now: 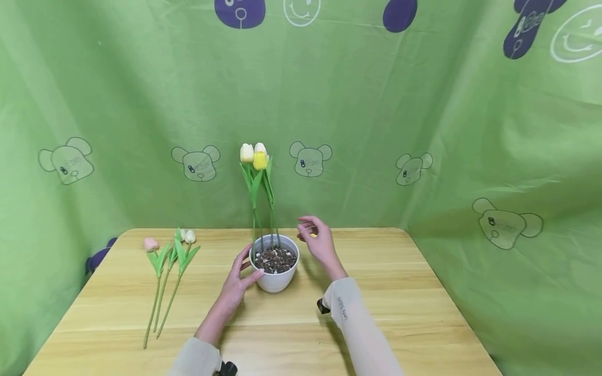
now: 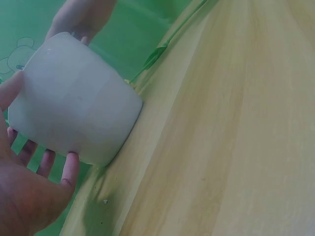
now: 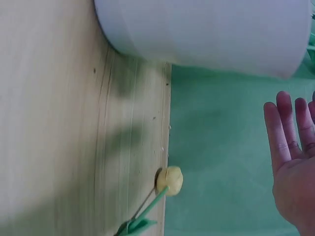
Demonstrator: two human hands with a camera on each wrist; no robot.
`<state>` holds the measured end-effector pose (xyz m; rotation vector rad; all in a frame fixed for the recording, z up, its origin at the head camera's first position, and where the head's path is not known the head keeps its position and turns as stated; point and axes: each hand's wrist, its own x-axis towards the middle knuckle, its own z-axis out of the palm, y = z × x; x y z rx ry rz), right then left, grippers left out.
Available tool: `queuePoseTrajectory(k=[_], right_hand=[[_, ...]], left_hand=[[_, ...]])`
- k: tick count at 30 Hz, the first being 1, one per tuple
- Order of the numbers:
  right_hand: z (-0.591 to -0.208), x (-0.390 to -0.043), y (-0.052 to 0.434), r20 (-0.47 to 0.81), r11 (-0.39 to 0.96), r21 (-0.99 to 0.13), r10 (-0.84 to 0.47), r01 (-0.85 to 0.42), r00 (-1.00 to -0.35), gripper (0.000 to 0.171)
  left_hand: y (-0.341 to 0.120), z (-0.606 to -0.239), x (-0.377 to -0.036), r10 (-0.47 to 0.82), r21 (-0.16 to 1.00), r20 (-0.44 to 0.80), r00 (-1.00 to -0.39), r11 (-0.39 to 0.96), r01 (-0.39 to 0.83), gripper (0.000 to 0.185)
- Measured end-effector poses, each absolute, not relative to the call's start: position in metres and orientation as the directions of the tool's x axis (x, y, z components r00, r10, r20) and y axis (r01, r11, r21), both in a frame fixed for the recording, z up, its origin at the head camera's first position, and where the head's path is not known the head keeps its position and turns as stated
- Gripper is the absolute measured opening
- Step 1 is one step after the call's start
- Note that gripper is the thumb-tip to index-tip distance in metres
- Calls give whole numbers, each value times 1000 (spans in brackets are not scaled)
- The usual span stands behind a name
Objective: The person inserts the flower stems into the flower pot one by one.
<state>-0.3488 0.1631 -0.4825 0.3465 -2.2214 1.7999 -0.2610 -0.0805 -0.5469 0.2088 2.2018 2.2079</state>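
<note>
Green cloth backs the table (image 1: 400, 313). I judge the job about half done: three tulips (image 1: 256, 156) stand in the pot (image 1: 275, 279) at mid-table, two tulips (image 1: 169, 277) lie far left. My left hand (image 1: 237, 284) touches the white, gravel-filled pot with spread fingers; my right hand (image 1: 317, 240) hovers beside it, loosely curled, empty.

A light wooden tabletop (image 1: 400, 313) stands enclosed on three sides by a green cloth backdrop (image 1: 376, 104) printed with bear faces, evenly lit.
</note>
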Motion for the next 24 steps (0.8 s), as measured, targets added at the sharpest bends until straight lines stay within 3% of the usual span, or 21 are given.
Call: queuePoseTrajectory(k=[11, 24], right_hand=[[-479, -326, 204, 256, 149, -956, 18, -251, -966, 32], [-500, -295, 249, 175, 269, -951, 66, -152, -982, 31]], left_hand=[[-80, -548, -261, 114, 997, 82, -990, -14, 81, 83], [-80, -544, -259, 120, 998, 68, -990, -10, 68, 82]])
